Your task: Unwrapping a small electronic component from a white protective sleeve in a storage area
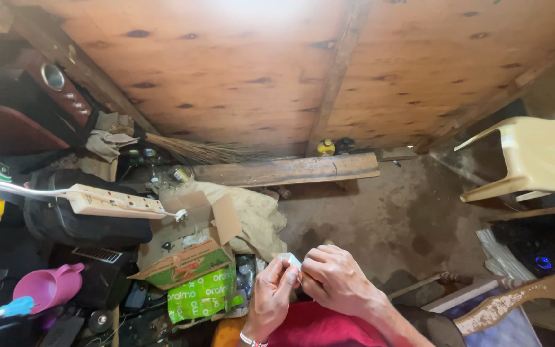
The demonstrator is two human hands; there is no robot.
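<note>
Pinched between the closed fingers of left hand and right hand: one small pale, boxy object, near one open cardboard box and one pink jug.

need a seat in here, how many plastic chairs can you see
1: a cream plastic chair stands at the right edge, against the wooden wall, partly cut off by the frame. More could be hidden beyond it.

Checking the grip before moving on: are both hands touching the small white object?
Touching. The head view shows the left hand and right hand pinching the small white object between their fingertips.
</note>
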